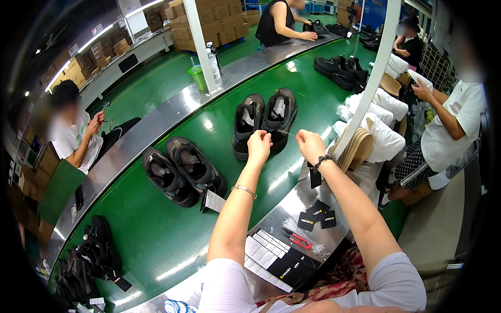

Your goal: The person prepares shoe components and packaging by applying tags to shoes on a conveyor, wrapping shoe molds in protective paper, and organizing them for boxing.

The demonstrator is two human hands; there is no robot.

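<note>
Resting nearest are red-handled snips beside black cards; beyond, the right hand pinches a thin clear strand, the left hand's fingertips together, at dark shoes on a green surface; farther, a co-worker handles footwear.

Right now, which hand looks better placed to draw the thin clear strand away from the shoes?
Right, most likely: the right hand seems to pinch the outer end of the thin clear strand, right of the dark shoes, while the left hand is close in at their near end.
</note>
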